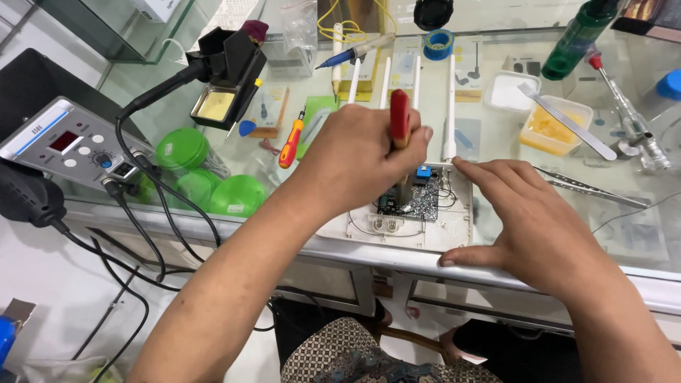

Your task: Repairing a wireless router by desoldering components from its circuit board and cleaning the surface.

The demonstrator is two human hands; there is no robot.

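The left hand (pixel 362 159) is gripping a red-handled tool (pixel 399 117) upright, its tip pointing straight down into the circuit board (pixel 418 202) below, while the right hand (pixel 525 213) is lying open just beside, steadying the white casing (pixel 461 230).

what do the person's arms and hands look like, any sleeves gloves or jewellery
Both arms are bare along all that shows, with no sleeve in view. The left hand and right hand wear no gloves, and no ring, watch or bracelet is visible. The fingernails are short and unpainted. No markings show on either arm.

tool tip (pixel 401 195): hidden behind left hand (pixel 362 159) | board parts (pixel 418 202): too small
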